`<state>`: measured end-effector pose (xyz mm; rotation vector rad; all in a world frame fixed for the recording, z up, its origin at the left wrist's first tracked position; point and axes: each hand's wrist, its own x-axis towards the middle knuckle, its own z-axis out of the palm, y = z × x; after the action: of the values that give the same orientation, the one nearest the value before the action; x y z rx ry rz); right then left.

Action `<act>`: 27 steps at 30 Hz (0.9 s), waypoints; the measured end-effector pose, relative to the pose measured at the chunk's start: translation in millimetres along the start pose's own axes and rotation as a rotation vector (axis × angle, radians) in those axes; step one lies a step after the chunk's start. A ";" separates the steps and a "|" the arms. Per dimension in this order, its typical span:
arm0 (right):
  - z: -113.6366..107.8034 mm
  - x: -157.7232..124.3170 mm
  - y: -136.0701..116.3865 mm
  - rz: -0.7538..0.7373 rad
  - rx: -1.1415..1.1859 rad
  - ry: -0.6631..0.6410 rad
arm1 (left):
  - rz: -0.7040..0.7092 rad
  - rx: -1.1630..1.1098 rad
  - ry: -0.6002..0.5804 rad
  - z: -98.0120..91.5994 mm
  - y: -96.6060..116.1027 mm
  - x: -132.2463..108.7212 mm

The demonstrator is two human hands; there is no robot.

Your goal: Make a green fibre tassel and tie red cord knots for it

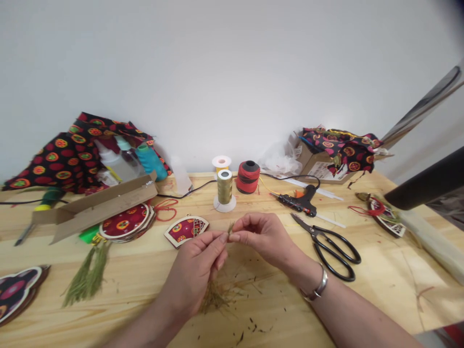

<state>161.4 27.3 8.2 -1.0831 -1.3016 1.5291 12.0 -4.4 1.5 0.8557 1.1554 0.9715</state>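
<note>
Pinching one tassel (215,294) between their fingertips, the left hand (201,266) and right hand (266,238) meet above the table (145,309), both closed on its top. It is olive and narrow up there, with loose, frayed strands showing below the left hand. Farther back, one box (319,169) bears patterned cloth (357,150) heaped over its top; at left, two bottles (115,163) sit beneath another cloth (65,154), contents unclear. Three spools (224,187), olive, red and yellow, stand mid-table; one pair of scissors (315,233) and one glue gun (303,202) lie to their right
</note>
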 end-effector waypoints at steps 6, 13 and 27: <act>-1.1 -0.9 0.9 -0.048 -0.146 0.007 | -0.005 0.028 -0.016 2.4 2.0 -2.0; -3.9 -2.3 -1.6 -0.095 -0.260 0.007 | -0.019 0.046 -0.018 1.0 -0.3 -3.3; -9.2 0.6 -1.9 -0.075 -0.108 0.075 | -0.033 0.011 -0.015 0.0 -0.9 -2.8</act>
<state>170.1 30.6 9.2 -1.1356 -1.3701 1.3641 11.9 -7.3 1.6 0.8486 1.1594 0.9311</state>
